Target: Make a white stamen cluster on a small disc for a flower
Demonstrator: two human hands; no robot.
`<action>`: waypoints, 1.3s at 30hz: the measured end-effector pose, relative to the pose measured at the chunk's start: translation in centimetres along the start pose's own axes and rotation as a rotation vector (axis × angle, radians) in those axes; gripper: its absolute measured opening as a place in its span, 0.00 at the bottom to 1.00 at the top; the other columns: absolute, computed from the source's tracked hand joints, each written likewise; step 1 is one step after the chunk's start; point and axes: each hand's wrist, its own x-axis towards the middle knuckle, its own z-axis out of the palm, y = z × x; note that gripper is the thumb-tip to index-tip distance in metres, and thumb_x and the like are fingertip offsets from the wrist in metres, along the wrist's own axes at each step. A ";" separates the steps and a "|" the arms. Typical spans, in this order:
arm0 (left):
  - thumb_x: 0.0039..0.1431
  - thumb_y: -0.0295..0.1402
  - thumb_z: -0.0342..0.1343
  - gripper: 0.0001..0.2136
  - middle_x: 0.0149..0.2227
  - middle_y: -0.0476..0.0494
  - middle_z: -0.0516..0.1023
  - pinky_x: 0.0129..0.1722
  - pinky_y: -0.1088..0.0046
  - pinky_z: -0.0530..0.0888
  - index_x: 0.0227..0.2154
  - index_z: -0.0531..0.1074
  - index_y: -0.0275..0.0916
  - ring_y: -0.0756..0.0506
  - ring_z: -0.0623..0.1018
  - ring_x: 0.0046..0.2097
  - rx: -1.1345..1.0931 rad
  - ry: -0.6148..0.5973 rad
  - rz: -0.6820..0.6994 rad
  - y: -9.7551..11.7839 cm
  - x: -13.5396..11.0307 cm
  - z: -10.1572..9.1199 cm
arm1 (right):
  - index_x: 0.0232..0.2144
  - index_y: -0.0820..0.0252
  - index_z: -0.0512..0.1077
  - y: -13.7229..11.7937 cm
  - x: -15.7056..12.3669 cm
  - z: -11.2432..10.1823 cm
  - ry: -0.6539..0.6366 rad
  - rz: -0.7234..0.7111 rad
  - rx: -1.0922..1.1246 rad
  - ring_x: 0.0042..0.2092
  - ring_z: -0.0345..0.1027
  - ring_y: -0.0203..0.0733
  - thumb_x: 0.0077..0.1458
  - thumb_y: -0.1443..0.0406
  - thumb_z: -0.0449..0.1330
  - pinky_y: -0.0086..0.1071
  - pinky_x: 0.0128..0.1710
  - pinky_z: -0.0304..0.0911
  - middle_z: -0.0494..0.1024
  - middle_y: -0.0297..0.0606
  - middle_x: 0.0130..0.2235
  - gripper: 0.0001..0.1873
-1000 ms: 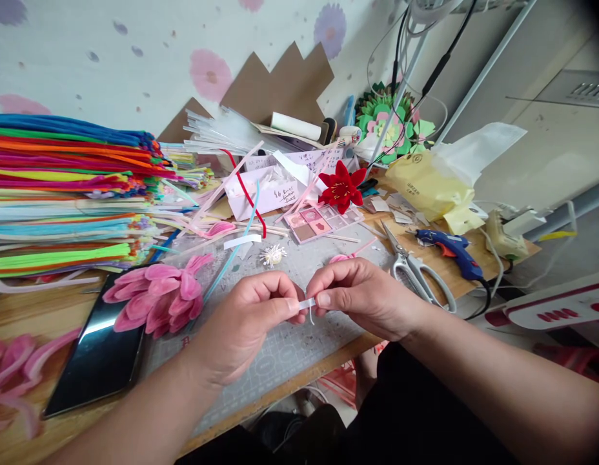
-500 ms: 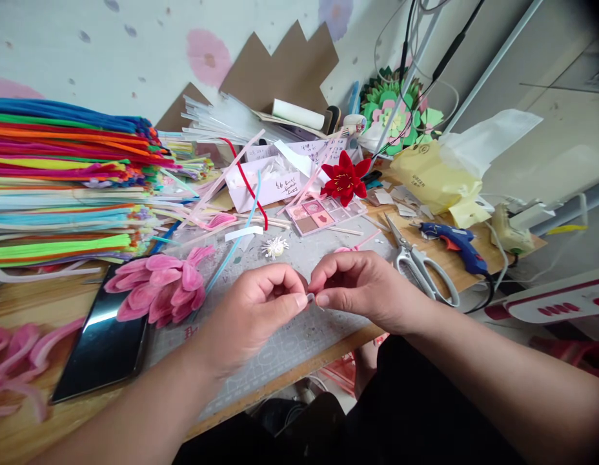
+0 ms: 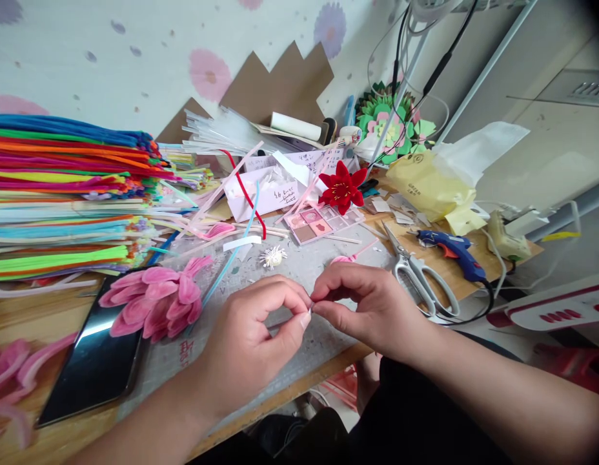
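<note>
My left hand (image 3: 263, 329) and my right hand (image 3: 370, 313) meet fingertip to fingertip above the front of the grey cutting mat (image 3: 222, 381). Both pinch a tiny whitish piece (image 3: 310, 310), mostly covered by the fingers, so its kind does not show. Behind the hands lies a white fringed flower centre (image 3: 273, 258). A pink fuzzy flower (image 3: 157, 294) rests on a black phone (image 3: 93, 361), left of my left hand. Just beyond my right hand is a small pink piece (image 3: 342, 259) of the same fuzzy look.
Bundles of coloured pipe cleaners (image 3: 67, 161) fill the left. Silver scissors (image 3: 416, 274) and a blue glue gun (image 3: 452, 252) lie at right. Behind are a red flower (image 3: 343, 187), a makeup palette (image 3: 309, 226), a white box (image 3: 261, 200) and a yellow bag (image 3: 420, 184).
The fingertips have closed further over the whitish piece, so less of it shows. My left thumb has turned more upright. The view has tilted slightly upward.
</note>
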 end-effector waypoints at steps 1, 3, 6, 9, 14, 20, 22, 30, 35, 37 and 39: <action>0.58 0.26 0.55 0.07 0.32 0.49 0.76 0.37 0.71 0.72 0.25 0.70 0.42 0.47 0.77 0.37 0.020 0.007 0.015 0.0 0.0 0.0 | 0.28 0.61 0.73 0.0 -0.1 0.0 0.018 -0.042 -0.034 0.30 0.70 0.34 0.53 0.68 0.64 0.28 0.31 0.67 0.76 0.35 0.28 0.03; 0.58 0.25 0.55 0.07 0.32 0.49 0.77 0.37 0.72 0.73 0.26 0.70 0.42 0.48 0.77 0.36 0.055 0.015 0.042 0.1 -0.1 0.1 | 0.28 0.61 0.74 0.0 -0.2 0.2 0.048 -0.117 -0.103 0.29 0.69 0.34 0.53 0.70 0.63 0.27 0.31 0.66 0.77 0.35 0.27 0.02; 0.57 0.24 0.55 0.07 0.32 0.49 0.76 0.37 0.73 0.72 0.26 0.70 0.42 0.48 0.77 0.36 0.097 0.024 0.086 0.2 -0.1 0.1 | 0.28 0.61 0.75 -0.1 -0.5 0.3 0.078 -0.176 -0.189 0.30 0.70 0.34 0.52 0.73 0.62 0.28 0.31 0.66 0.77 0.35 0.27 0.05; 0.57 0.23 0.55 0.07 0.31 0.48 0.76 0.36 0.73 0.72 0.26 0.70 0.41 0.48 0.76 0.35 0.114 0.029 0.108 0.3 -0.2 0.1 | 0.27 0.60 0.74 -0.3 -0.7 0.5 0.101 -0.185 -0.251 0.29 0.70 0.35 0.52 0.73 0.60 0.27 0.30 0.65 0.77 0.35 0.27 0.06; 0.56 0.20 0.53 0.09 0.30 0.49 0.75 0.35 0.74 0.71 0.25 0.70 0.40 0.49 0.75 0.34 0.088 0.035 0.127 0.3 0.1 0.2 | 0.26 0.62 0.72 -0.2 -0.7 0.7 0.113 -0.209 -0.299 0.28 0.69 0.35 0.51 0.74 0.58 0.27 0.28 0.64 0.76 0.36 0.27 0.06; 0.58 0.23 0.52 0.08 0.30 0.51 0.74 0.36 0.74 0.71 0.26 0.70 0.40 0.50 0.74 0.34 -0.055 0.026 -0.031 0.1 0.0 0.2 | 0.30 0.65 0.75 -0.4 -0.4 0.1 0.023 -0.105 -0.146 0.30 0.68 0.33 0.56 0.72 0.56 0.27 0.31 0.63 0.75 0.36 0.28 0.07; 0.59 0.25 0.52 0.08 0.30 0.52 0.74 0.36 0.75 0.70 0.26 0.69 0.40 0.50 0.74 0.34 -0.126 0.009 -0.096 -0.1 0.0 0.0 | 0.32 0.65 0.76 -0.5 -0.3 -0.4 -0.060 -0.015 -0.021 0.32 0.69 0.34 0.58 0.70 0.54 0.28 0.33 0.64 0.75 0.37 0.29 0.09; 0.60 0.26 0.53 0.07 0.30 0.53 0.73 0.36 0.75 0.69 0.26 0.69 0.41 0.51 0.73 0.34 -0.162 -0.005 -0.114 -0.5 0.0 0.0 | 0.31 0.66 0.76 -0.3 0.0 -0.7 -0.109 0.211 0.202 0.30 0.67 0.36 0.55 0.65 0.59 0.31 0.32 0.64 0.74 0.37 0.28 0.09; 0.59 0.25 0.53 0.07 0.30 0.52 0.74 0.36 0.74 0.70 0.26 0.69 0.40 0.51 0.74 0.34 -0.086 0.015 -0.069 -0.2 -0.1 0.1 | 0.30 0.66 0.77 -0.2 0.0 -0.4 -0.056 0.211 0.140 0.29 0.66 0.35 0.51 0.65 0.62 0.29 0.30 0.61 0.75 0.36 0.27 0.08; 0.59 0.25 0.53 0.07 0.30 0.52 0.74 0.36 0.74 0.70 0.26 0.69 0.40 0.51 0.74 0.34 -0.052 0.019 -0.038 0.0 0.0 0.1 | 0.28 0.65 0.77 -0.3 0.0 -0.3 -0.032 0.197 0.118 0.28 0.65 0.33 0.50 0.65 0.62 0.28 0.28 0.60 0.75 0.35 0.26 0.07; 0.59 0.24 0.52 0.08 0.30 0.51 0.74 0.35 0.74 0.70 0.26 0.70 0.40 0.51 0.74 0.34 -0.024 0.018 -0.010 0.1 0.0 0.1 | 0.27 0.65 0.77 -0.3 0.0 -0.2 -0.012 0.186 0.096 0.27 0.64 0.32 0.50 0.65 0.63 0.26 0.26 0.60 0.75 0.34 0.25 0.06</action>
